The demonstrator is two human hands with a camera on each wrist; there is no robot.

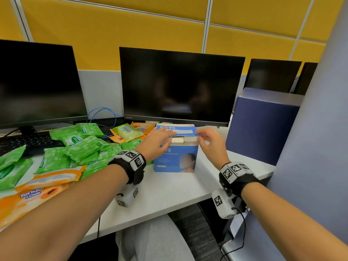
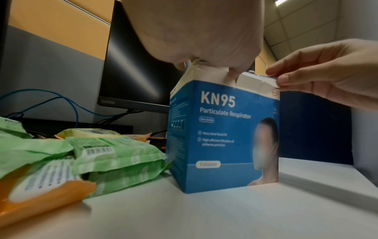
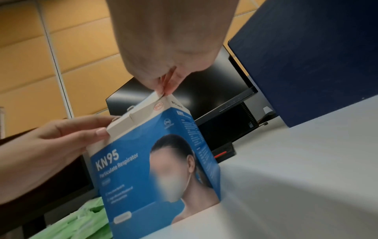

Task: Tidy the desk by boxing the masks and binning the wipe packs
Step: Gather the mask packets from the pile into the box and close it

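Both — left hand [image 1: 156,141], right hand [image 1: 212,146] — pinch box [image 1: 175,159] rim.

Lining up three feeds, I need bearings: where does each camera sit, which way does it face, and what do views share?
Head: on the head, facing forward and down at desk, box and wipe packs; both forearms, left hand, right hand show.
Left wrist: under the left wrist, low, facing the box front; left palm above, right hand at right.
Right wrist: under the right wrist, tilted, facing the box; right palm above, left hand at left.
Shared: all show the box and both hands pinching its top.
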